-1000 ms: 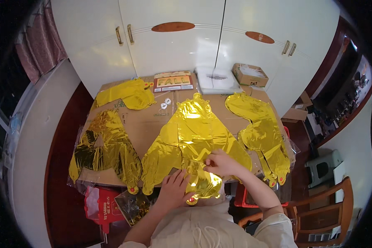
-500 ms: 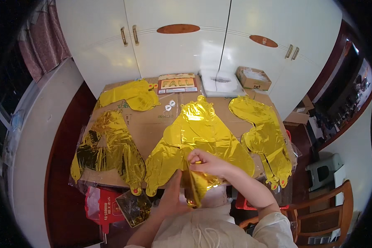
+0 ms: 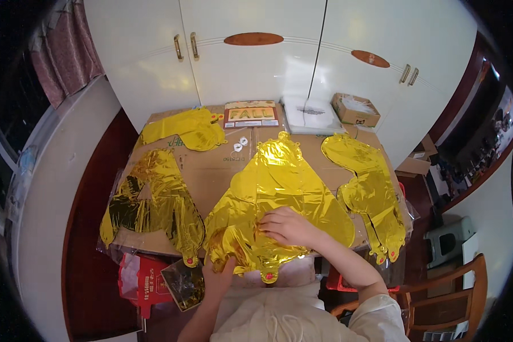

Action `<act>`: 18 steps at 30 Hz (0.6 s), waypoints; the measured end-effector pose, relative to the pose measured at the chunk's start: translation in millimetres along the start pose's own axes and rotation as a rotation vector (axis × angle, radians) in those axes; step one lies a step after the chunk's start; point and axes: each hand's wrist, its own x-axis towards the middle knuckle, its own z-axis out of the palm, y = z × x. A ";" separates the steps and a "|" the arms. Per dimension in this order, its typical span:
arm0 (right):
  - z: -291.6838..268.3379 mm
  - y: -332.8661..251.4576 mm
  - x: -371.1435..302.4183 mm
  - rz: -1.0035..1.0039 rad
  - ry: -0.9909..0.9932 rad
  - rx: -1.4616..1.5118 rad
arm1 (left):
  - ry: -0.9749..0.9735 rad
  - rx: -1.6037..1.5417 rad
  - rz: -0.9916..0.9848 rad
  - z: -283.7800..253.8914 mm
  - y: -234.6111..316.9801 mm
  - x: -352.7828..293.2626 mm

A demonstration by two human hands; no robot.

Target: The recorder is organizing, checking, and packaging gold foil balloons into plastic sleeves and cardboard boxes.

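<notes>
A large flat gold foil balloon (image 3: 279, 176) lies in the middle of the table, narrow at the far end and wide at the near end. Its near left part is crumpled and lifted a little. My left hand (image 3: 219, 275) grips that near left edge, thumb on top and the other fingers partly hidden by foil. My right hand (image 3: 289, 226) rests on the middle of the balloon, its fingers slightly bent and a little apart against the foil. A tab with a red spot (image 3: 269, 277) hangs over the near table edge between my hands.
Other flat gold balloons lie around: an A-shaped one (image 3: 154, 205) at left, one (image 3: 182, 130) at far left, a curved one (image 3: 370, 194) at right. Along the back stand a printed pack (image 3: 251, 114), white plastic sheets (image 3: 310, 117) and a small carton (image 3: 356, 110). A wooden chair (image 3: 447, 296) is near right.
The folded foil that stood up between my hands now lies spread on the table. My left hand has moved left with the near edge; my right hand has come down onto the foil.
</notes>
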 end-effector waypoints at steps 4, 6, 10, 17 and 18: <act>2.1 -2.1 -1.1 -0.065 -0.002 -0.050 | 0.049 0.089 0.105 2.5 5.9 2.2; 4.5 -0.6 -2.6 -0.065 -0.008 -0.054 | 0.045 0.174 0.122 -0.2 4.7 1.5; 6.2 1.1 -3.9 -0.070 -0.012 -0.035 | 0.050 0.180 0.118 -1.7 -4.0 -0.2; 2.7 1.0 -4.2 -0.082 -0.023 -0.013 | 0.015 0.254 0.133 -5.8 -9.8 -0.2; 1.9 0.5 -3.7 -0.079 -0.023 -0.012 | 0.023 0.241 0.134 -4.1 -9.1 -0.3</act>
